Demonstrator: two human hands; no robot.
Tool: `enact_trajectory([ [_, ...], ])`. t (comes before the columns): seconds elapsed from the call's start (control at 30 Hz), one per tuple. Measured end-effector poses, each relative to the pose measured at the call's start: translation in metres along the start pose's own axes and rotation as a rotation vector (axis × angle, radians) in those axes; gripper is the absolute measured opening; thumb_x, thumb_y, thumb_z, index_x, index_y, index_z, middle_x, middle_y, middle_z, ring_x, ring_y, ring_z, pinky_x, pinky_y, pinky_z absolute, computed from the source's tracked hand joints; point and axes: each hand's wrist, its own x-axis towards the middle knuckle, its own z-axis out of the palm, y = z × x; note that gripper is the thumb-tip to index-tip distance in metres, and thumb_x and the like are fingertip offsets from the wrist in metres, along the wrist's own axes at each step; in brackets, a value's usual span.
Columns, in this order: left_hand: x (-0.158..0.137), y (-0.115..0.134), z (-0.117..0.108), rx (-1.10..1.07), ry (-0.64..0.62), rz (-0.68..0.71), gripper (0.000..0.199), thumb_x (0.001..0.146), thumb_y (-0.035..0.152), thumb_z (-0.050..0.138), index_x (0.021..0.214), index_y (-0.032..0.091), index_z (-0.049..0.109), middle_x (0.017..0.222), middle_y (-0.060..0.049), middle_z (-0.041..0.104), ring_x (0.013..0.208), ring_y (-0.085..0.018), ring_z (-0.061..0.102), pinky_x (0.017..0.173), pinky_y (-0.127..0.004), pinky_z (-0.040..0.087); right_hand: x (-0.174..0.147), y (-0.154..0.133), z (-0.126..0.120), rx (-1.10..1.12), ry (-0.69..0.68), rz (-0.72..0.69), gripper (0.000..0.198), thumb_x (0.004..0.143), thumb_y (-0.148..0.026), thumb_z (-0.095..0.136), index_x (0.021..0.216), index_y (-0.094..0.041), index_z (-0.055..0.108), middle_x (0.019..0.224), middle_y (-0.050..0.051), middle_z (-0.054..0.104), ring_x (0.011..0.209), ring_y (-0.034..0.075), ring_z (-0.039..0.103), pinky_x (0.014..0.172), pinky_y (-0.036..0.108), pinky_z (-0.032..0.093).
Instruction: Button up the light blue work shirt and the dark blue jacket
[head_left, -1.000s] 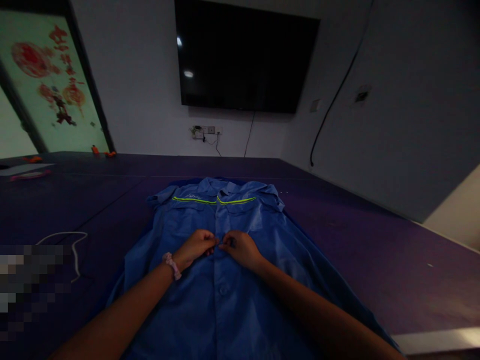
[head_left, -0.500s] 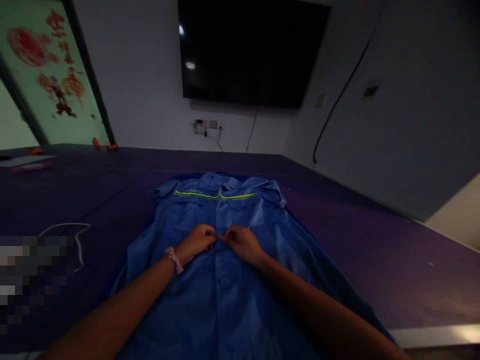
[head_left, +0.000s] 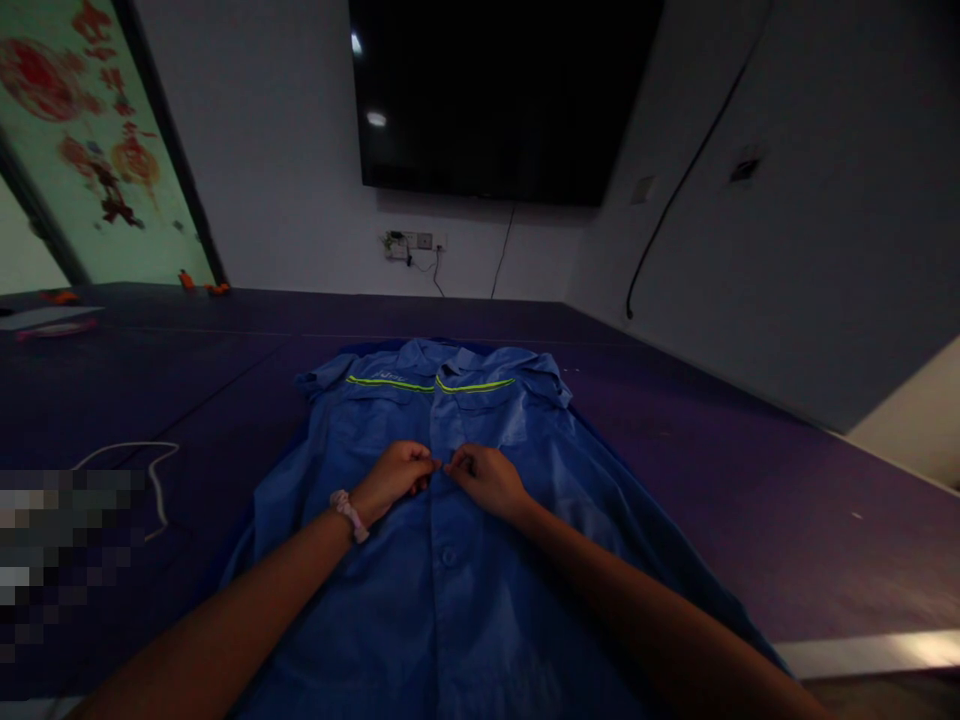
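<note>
A: Dim room: a wall-mounted TV [head_left: 495, 100], a glass door [head_left: 161, 230] and a purple surface [head_left: 735, 480]. Any writing?

B: Red characters [head_left: 94, 25] on the door, too blurred to read surely. Pale lettering [head_left: 388, 376] on the shirt's chest, also illegible.

A: Where's the shirt?

B: The blue work shirt [head_left: 487, 630] lies front up before the person, collar at the far end, 2 yellow-green stripes [head_left: 390, 383] across the chest.

A: And the hands?

B: Left hand [head_left: 397, 468], pink scrunchie [head_left: 349, 515] at its wrist, and right hand [head_left: 491, 482] nearly meet at the placket, thumbs and fingers drawn almost together. Whether they grip cloth, I can't tell. 1 button [head_left: 448, 556] shows nearer the person.

A: Changes?

B: The TV sits higher in view than 1 second ago; the hands remain mid-placket.
</note>
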Motion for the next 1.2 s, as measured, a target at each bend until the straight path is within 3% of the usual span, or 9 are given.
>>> enact_trajectory([
  [0.3,-0.002,-0.001,0.006,0.006,0.068,0.039,0.027,0.064,0.040,0.056,0.056,0.016,0.048,0.042,0.005,0.045,0.038,-0.006,0.037,0.040,-0.019,0.024,-0.003,-0.005,0.000,-0.058,0.033,0.046,0.011,0.075,-0.029,0.056,0.074,-0.020,0.063,0.062,-0.002,0.062,0.055,0.010,0.055,0.048,0.019,0.029],
  [0.67,-0.001,-0.004,0.006,-0.019,0.096,0.109,0.015,0.059,0.023,0.063,0.067,0.014,0.055,0.054,0.004,0.052,0.049,-0.008,0.047,0.047,-0.019,0.035,0.001,0.004,0.003,-0.097,0.015,-0.053,0.021,0.080,-0.028,0.049,0.070,-0.019,0.064,0.063,0.000,0.063,0.055,0.011,0.052,0.049,0.021,0.026],
  [0.8,-0.005,-0.004,0.010,0.086,0.160,0.217,0.013,0.056,0.015,0.062,0.068,0.014,0.056,0.061,0.002,0.055,0.058,-0.011,0.051,0.055,-0.021,0.039,0.001,0.005,0.004,-0.082,0.015,-0.057,0.019,0.079,-0.027,0.050,0.068,-0.018,0.063,0.060,0.000,0.061,0.052,0.010,0.049,0.048,0.021,0.025],
  [1.0,-0.012,0.001,0.015,0.315,0.252,0.321,0.013,0.059,0.013,0.061,0.072,0.014,0.059,0.060,0.001,0.055,0.057,-0.011,0.050,0.055,-0.022,0.038,0.001,0.006,0.006,-0.030,0.016,-0.098,0.020,0.080,-0.026,0.049,0.067,-0.017,0.062,0.058,-0.001,0.058,0.051,0.009,0.048,0.048,0.020,0.026],
  [1.2,-0.011,0.001,0.015,0.461,0.265,0.414,0.007,0.062,0.010,0.061,0.069,0.014,0.061,0.062,0.001,0.056,0.057,-0.011,0.050,0.057,-0.022,0.037,0.001,0.008,0.007,-0.005,0.027,-0.139,0.019,0.080,-0.024,0.049,0.071,-0.016,0.064,0.060,0.000,0.059,0.053,0.010,0.049,0.049,0.020,0.029],
])
